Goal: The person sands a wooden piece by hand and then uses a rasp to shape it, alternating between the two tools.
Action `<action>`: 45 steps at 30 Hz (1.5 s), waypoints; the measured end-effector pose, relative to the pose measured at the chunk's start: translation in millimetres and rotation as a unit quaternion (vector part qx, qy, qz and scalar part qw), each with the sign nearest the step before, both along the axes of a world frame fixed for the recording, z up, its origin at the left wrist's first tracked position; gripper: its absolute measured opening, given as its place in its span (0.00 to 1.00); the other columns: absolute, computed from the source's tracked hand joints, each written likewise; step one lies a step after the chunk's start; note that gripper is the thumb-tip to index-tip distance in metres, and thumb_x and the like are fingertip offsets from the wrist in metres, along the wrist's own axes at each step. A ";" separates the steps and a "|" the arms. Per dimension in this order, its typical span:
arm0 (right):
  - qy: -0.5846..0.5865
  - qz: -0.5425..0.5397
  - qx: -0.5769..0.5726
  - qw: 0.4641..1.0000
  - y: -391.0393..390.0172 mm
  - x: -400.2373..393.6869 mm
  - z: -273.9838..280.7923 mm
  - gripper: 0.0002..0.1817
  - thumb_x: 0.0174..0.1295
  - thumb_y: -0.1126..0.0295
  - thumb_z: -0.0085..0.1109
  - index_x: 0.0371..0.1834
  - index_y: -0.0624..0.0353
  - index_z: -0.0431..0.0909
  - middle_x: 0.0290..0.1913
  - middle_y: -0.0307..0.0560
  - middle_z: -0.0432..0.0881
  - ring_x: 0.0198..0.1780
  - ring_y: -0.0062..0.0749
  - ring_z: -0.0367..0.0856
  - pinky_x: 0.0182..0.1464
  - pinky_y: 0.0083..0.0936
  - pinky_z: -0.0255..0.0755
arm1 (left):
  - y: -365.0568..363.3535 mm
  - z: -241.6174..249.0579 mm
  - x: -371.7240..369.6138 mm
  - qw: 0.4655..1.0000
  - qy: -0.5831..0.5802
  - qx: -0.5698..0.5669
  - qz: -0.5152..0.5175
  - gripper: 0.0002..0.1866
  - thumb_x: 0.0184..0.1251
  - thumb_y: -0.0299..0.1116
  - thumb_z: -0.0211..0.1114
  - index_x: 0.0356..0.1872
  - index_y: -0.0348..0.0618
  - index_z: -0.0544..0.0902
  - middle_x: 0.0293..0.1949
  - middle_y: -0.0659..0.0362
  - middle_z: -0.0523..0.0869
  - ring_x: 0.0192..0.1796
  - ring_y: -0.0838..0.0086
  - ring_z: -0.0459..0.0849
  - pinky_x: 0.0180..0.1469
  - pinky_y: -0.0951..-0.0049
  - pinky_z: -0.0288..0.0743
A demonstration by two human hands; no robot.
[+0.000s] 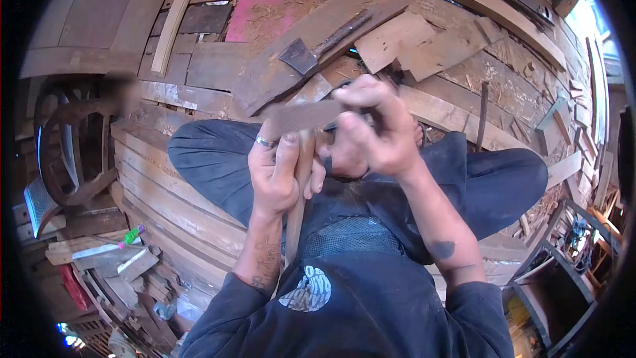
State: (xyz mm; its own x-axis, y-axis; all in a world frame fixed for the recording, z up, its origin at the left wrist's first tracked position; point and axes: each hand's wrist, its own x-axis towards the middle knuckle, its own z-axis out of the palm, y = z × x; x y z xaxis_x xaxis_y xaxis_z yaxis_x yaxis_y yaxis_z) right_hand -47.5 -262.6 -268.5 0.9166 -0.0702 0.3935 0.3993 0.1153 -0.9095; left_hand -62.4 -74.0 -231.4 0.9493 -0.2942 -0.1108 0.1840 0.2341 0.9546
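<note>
My left hand [281, 176], with a ring on one finger, is wrapped round a long narrow wooden piece [301, 192] that runs down toward my lap. Across the top of that piece lies a flat grey-brown strip [305, 117], blurred at its edges. My right hand [377, 122] pinches the strip's right end between thumb and fingers. Both hands are above my crossed legs. Where the strip meets the wood is partly hidden by my left fingers.
An axe-like tool [299, 57] lies on a wide board [265, 83] beyond my hands. Stacked planks [179, 185] are at the left, near a curved wooden frame [56, 146]. A dark metal-edged stand [553, 285] is at the lower right.
</note>
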 end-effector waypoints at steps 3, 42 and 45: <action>-0.051 0.033 -0.024 0.998 3.1 3.6 -2.0 0.13 0.65 0.74 0.68 0.50 0.66 0.83 0.40 0.52 0.84 0.42 0.35 0.84 0.46 0.31 0.76 | 0.6 -2.4 -3.6 0.998 0.026 -0.054 -0.002 0.18 0.89 0.37 0.46 0.67 0.37 0.72 0.32 0.49 0.82 0.15 0.76 0.75 0.14 0.80 0.67; 0.087 -0.054 0.018 0.995 -15.5 -6.7 -31.7 0.12 0.71 0.72 0.64 0.53 0.66 0.80 0.40 0.41 0.82 0.41 0.23 0.78 0.47 0.23 0.71 | 15.8 -11.8 3.1 0.979 -0.010 -0.200 -0.019 0.24 0.75 0.27 0.64 0.69 0.36 0.72 0.39 0.42 0.85 0.18 0.71 0.82 0.17 0.78 0.76; 0.011 0.016 0.009 1.000 -1.3 -5.6 -3.8 0.12 0.67 0.73 0.67 0.50 0.66 0.81 0.38 0.46 0.83 0.39 0.29 0.81 0.47 0.27 0.72 | 11.0 0.6 -0.6 0.992 0.028 -0.124 -0.006 0.23 0.79 0.27 0.60 0.71 0.36 0.70 0.42 0.40 0.86 0.23 0.67 0.86 0.20 0.77 0.78</action>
State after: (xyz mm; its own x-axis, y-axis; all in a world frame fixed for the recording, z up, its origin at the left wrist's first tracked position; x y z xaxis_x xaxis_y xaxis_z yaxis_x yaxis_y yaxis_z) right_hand -53.0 -263.9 -272.3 0.9269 -0.0473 0.3723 0.3752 0.1449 -0.9156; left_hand -63.0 -63.0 -230.8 0.9401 -0.3300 -0.0854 0.2386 0.4581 0.8563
